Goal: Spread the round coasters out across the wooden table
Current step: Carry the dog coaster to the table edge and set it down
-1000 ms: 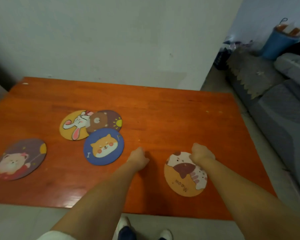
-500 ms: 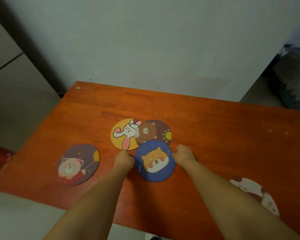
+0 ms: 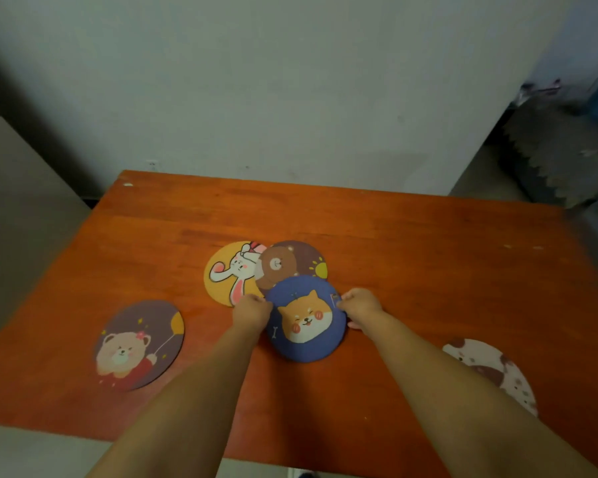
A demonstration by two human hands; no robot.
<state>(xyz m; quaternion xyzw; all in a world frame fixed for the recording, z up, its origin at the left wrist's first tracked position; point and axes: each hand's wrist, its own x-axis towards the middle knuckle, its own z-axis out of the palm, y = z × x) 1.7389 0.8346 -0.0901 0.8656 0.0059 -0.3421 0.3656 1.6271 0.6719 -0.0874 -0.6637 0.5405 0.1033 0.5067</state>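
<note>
Blue coaster (image 3: 306,319): frame centre, overlapping the brown coaster (image 3: 292,265) above. Left hand (image 3: 251,313) curled at its left edge, right hand (image 3: 359,305) pinching its right edge; both equally near.

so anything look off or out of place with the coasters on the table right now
Three coasters still overlap in a clump mid-table: the blue dog coaster lies over the brown bear coaster, which overlaps the yellow rabbit coaster. The left hand and right hand grip the blue one's edges. Nothing looks damaged or spilled.
</note>
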